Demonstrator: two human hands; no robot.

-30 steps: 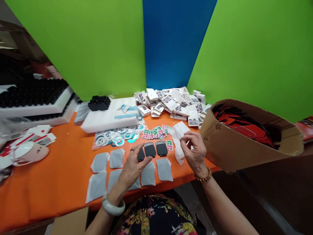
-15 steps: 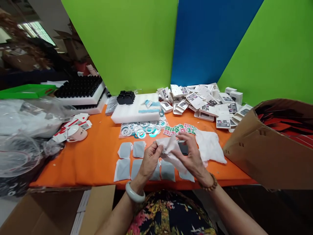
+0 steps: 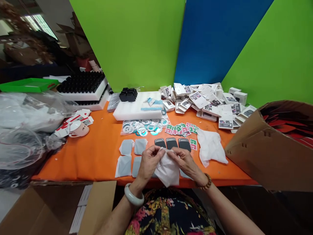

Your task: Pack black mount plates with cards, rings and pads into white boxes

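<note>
Between my two hands hangs a thin white bag [image 3: 168, 171], its upper edge pinched on both sides. My left hand [image 3: 149, 161] has the left part of that edge between thumb and fingers. On the right part, the fingers of my right hand [image 3: 187, 162] are closed. Just beyond them lie three dark rounded flat devices [image 3: 171, 143] in a row, partly covered by my hands. To the left are several grey squares in thin white wrapping [image 3: 123, 166], some hidden under my left hand and the bag. A pile of white bags [image 3: 212, 147] rests to the right.
Small green and pink cards [image 3: 179, 129] lie behind the devices, beside a bag of round stickers [image 3: 144, 127]. A white foam block [image 3: 137, 111] and a heap of small white boxes [image 3: 202, 101] stand farther back. A large carton [image 3: 264, 153] borders the right side.
My right hand has come in from spread fingers to a pinch on the bag's edge. The bag now hangs lower between both hands, and the dark devices show.
</note>
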